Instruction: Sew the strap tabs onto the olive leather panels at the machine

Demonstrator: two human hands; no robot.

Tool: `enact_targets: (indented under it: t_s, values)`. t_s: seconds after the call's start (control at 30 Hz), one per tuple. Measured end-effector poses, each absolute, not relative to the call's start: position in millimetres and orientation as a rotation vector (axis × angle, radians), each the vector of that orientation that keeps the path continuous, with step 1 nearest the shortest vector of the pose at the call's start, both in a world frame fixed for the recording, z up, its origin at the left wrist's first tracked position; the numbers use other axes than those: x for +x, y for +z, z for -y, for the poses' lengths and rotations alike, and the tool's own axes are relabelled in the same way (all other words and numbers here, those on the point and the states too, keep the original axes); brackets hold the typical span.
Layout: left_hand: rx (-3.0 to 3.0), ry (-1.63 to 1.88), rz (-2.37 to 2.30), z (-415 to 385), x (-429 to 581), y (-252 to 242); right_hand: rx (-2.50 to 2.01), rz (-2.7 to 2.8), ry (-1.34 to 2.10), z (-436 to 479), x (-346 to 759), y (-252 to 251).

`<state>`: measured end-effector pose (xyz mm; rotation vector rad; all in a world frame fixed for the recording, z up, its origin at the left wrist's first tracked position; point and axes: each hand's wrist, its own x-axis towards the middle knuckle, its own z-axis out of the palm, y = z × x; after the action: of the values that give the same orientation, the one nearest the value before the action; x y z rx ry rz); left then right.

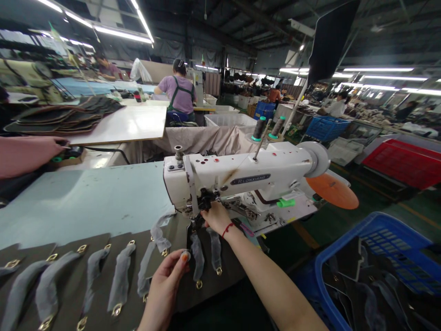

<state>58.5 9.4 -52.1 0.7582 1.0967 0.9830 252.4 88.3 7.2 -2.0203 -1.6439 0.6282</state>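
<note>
A white sewing machine (pixel 220 168) stands over a pale blue table. My right hand (pixel 216 218), with a red cord at the wrist, reaches in beside the needle and presser foot (pixel 196 220); its fingertips are partly hidden there. In front of the machine, my left hand (pixel 168 278) pinches a small round pale piece (pixel 186 253) between thumb and finger. Dark flat panels (pixel 99 276) lie overlapping along the table's front edge. On them are straps wrapped in translucent film (pixel 119 276), with gold-coloured metal rings at their ends.
A blue basket (pixel 320 285) at the lower right holds more panels with wrapped straps. Dark thread cones (pixel 259 128) stand behind the machine, and an orange disc (pixel 332 191) sits at its right end. Stacked dark pieces (pixel 62 115) lie at the left. A co-worker (pixel 181 92) sits beyond.
</note>
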Motion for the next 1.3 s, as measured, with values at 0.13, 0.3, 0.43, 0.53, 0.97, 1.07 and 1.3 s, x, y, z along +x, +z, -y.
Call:
enact_targets:
  t_s: [0.13, 0.3, 0.43, 0.53, 0.97, 1.07, 1.3]
  values:
    - [0.865, 0.971, -1.093, -11.7, 56.7, -46.5, -1.954, 1.608, 0.515, -52.3, 245.2, 23.5]
    - [1.21, 0.932, -0.993, -14.2, 60.1, -26.3, -1.445, 1.632, 0.753, 9.9, 231.2, 22.9]
    - [1.369, 0.895, -0.963, -15.0, 62.5, -24.0, -1.284, 1.526, 1.02, 32.1, 227.8, 5.0]
    - [1.367, 0.881, -0.981, -15.0, 63.9, -28.9, -1.278, 1.419, 1.06, 33.1, 229.1, -5.3]
    - [1.162, 0.876, -0.976, -13.5, 78.6, -31.6, -1.275, 1.189, 1.238, 21.5, 246.3, -26.9]
    - [1.157, 0.88, -1.038, -15.3, 78.5, -33.5, -1.499, 1.48, 0.706, -0.9, 263.0, -22.8]
    - [1.144, 0.79, -1.073, -7.6, 72.8, -38.6, -1.672, 1.739, 0.14, -68.6, 278.8, -20.0]
